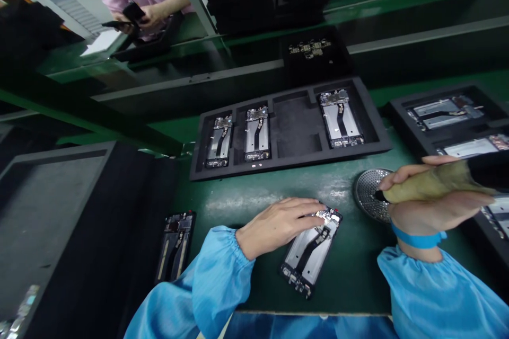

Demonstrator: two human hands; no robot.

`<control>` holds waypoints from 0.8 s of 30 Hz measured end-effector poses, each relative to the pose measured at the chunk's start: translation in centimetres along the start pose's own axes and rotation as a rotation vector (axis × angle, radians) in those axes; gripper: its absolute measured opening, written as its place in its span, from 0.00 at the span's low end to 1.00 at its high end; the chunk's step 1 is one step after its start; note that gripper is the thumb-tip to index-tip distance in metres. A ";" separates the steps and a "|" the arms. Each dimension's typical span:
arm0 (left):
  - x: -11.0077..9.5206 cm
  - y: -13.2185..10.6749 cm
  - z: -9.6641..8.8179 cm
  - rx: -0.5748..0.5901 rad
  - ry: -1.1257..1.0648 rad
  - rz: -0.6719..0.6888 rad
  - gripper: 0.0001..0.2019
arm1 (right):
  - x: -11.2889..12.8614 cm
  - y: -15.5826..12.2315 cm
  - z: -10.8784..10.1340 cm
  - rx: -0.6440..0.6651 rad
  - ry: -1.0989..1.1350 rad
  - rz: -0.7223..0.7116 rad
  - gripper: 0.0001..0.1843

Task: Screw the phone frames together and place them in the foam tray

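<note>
Green bench (350,275) — left hand (278,225) on phone chassis (312,254) | right hand (429,206) grips screwdriver (441,183)

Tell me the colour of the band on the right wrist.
Bright blue wristband; the head view shows it.

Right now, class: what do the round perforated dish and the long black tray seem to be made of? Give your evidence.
Round dish: probably metal, silvery and shiny, its small holes glinting. Black tray: matte foam or moulded plastic, dull and glint-free with cut pockets; which, the look leaves open.
</note>
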State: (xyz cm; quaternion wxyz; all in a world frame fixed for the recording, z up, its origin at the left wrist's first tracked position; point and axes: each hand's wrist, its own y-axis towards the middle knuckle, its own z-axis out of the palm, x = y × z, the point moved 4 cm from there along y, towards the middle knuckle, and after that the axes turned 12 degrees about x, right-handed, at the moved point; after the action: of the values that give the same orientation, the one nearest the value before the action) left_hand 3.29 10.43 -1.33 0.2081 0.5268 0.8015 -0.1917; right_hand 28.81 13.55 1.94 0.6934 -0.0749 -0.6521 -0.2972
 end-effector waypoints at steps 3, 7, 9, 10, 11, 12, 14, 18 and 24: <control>-0.2 0.5 -0.2 0.009 -0.010 0.032 0.14 | 0.2 0.1 0.1 0.046 0.006 -0.068 0.36; -0.8 1.7 -0.1 -0.016 0.080 0.012 0.17 | -0.1 0.2 -0.1 0.062 0.040 -0.095 0.33; -1.0 2.2 0.2 -0.005 0.148 0.000 0.18 | -0.1 0.1 -0.1 0.071 0.066 -0.082 0.33; -1.0 2.4 0.4 0.001 0.173 -0.006 0.18 | 0.0 0.1 -0.1 0.067 0.072 -0.072 0.33; -1.0 2.4 0.5 0.005 0.190 -0.013 0.18 | 0.1 0.0 0.0 0.059 0.069 -0.062 0.34; -1.0 2.5 0.6 0.011 0.201 -0.019 0.17 | 0.3 -0.1 0.0 0.047 0.060 -0.055 0.34; -0.9 2.4 0.7 0.022 0.211 -0.027 0.17 | 0.5 -0.1 0.2 0.051 0.049 -0.043 0.34; -0.9 2.2 0.8 0.030 0.199 -0.037 0.18 | 0.6 -0.1 0.1 0.034 0.033 -0.045 0.34; -1.0 1.9 1.0 -0.007 0.188 -0.049 0.18 | 0.4 -0.1 0.1 0.031 0.027 -0.019 0.36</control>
State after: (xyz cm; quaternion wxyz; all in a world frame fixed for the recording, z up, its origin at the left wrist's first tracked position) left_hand 5.55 9.84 -1.78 0.1289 0.5219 0.8309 -0.1436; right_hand 28.64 13.42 2.32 0.7004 -0.0541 -0.6479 -0.2946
